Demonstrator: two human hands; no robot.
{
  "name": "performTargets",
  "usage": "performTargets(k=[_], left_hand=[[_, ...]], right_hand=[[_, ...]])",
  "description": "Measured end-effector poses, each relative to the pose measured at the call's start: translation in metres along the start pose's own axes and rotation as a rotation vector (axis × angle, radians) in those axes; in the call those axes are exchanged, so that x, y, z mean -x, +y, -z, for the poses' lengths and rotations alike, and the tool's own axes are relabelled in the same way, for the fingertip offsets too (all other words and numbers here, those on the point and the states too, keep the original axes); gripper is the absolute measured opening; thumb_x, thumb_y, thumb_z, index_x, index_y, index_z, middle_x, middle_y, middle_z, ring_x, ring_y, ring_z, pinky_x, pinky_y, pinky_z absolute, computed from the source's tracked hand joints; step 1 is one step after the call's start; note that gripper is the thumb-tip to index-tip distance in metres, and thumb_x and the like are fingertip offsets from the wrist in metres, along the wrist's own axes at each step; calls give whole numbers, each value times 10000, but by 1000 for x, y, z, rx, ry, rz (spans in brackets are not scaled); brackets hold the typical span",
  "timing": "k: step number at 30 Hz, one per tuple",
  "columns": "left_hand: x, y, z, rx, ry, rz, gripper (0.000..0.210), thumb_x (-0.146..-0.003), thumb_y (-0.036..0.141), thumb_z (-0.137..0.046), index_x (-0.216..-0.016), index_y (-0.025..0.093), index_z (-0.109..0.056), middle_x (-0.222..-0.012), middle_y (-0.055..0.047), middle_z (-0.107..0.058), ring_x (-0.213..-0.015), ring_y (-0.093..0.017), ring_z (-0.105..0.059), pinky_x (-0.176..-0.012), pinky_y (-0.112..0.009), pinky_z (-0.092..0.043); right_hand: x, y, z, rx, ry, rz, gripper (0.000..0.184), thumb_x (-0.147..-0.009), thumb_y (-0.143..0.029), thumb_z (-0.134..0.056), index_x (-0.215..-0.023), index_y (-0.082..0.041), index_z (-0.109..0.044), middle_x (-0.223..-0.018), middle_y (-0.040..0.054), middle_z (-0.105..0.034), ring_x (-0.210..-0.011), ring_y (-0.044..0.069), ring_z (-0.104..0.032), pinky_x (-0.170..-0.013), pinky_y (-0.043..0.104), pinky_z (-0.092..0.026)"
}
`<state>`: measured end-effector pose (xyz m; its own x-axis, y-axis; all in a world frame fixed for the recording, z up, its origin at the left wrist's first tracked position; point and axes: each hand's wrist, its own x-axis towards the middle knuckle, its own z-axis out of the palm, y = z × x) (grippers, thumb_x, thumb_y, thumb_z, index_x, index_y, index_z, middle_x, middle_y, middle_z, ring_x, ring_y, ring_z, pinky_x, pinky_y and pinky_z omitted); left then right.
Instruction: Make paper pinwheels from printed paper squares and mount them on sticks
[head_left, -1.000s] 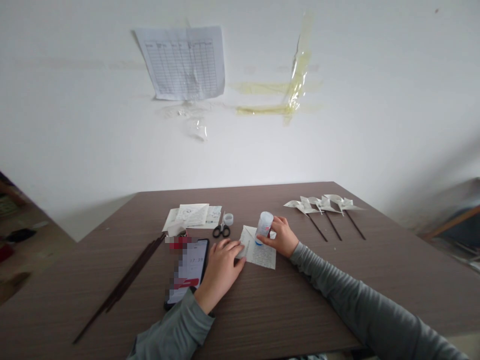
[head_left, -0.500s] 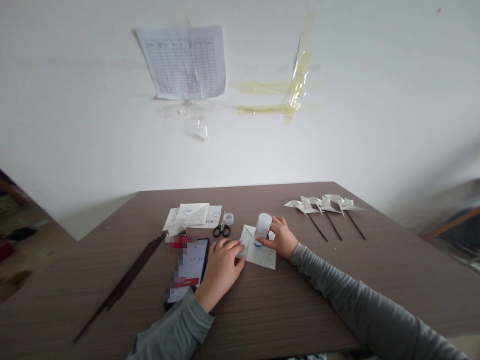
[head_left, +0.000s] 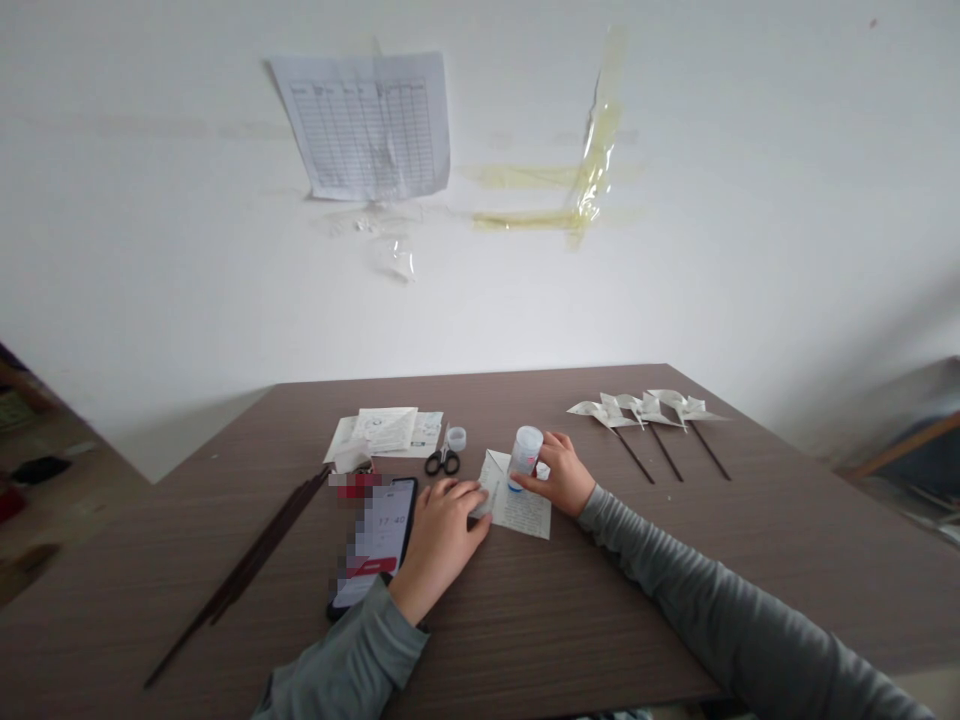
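Note:
My right hand [head_left: 566,480] is closed around a glue stick [head_left: 528,445], a whitish see-through tube with a blue lower end. It stands nearly upright, its lower end against a square of printed paper [head_left: 525,518]. Fingers flat and slightly spread, my left hand [head_left: 444,535] rests on the paper's left edge and holds nothing. Just beyond it lie black-handled scissors [head_left: 442,462] and a round white cap [head_left: 456,438].
Left of my left hand lies a phone [head_left: 379,545] with its screen lit. Farther left is a bundle of dark sticks [head_left: 255,555]. Paper sheets [head_left: 386,430] are stacked at the back. Three paper pinwheels [head_left: 641,408] on sticks lie at the back right of the brown table [head_left: 750,560].
Both hands and the glue stick look almost unchanged in place. The phone's display has gone from 17:39 to 17:40.

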<state>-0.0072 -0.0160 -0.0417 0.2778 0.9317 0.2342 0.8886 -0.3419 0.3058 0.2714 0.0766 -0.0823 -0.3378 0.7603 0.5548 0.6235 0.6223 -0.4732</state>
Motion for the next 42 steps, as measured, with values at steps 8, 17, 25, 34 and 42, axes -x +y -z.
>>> performTargets(k=[8, 17, 25, 34, 42], left_hand=[[-2, 5, 7, 4, -26, 15, 358, -1130, 178, -851, -1419, 287, -1029, -1633, -117, -947, -1613, -439, -815, -1402, -640, -629], [-1, 7, 9, 12, -41, 39, 354, -1131, 187, -875, -1426, 308, -1030, -1644, -98, -945, -1637, -422, -805, -1431, -615, -608], [-3, 5, 7, 0, -32, 17, 352, -1130, 185, -869, -1421, 302, -1028, -1635, -102, -948, -1624, -436, -812, -1409, -647, -624], [-2, 4, 5, 19, -8, 25, 346, -1112, 176, -892, -1397, 312, -1034, -1624, -102, -953, -1616, -429, -816, -1413, -634, -617], [-2, 4, 4, 28, 6, 20, 346, -1101, 168, -890, -1379, 312, -1037, -1604, -103, -961, -1593, -437, -828, -1411, -647, -627]], right_hand=[[0, -3, 1, 23, 32, 34, 441, -1020, -494, -1083, -792, -282, -770, -944, 47, -821, -1049, 334, -816, -1286, 665, -623], [0, -6, 2, 41, 53, 46, 476, -1024, -530, -1079, -772, -290, -755, -880, 32, -788, -996, 326, -794, -1251, 641, -640], [0, -6, 2, 25, 29, 36, 440, -1011, -483, -1092, -790, -285, -768, -900, 34, -794, -1031, 334, -806, -1295, 683, -627], [2, 2, -2, 22, 90, 35, 429, -1022, -524, -1070, -796, -287, -791, -954, 54, -851, -1051, 345, -842, -1313, 696, -630], [4, 13, 4, 44, 272, -43, 201, -1060, -501, -1036, -1145, -322, -998, -1217, 133, -962, -1223, 442, -867, -1262, 672, -679]])
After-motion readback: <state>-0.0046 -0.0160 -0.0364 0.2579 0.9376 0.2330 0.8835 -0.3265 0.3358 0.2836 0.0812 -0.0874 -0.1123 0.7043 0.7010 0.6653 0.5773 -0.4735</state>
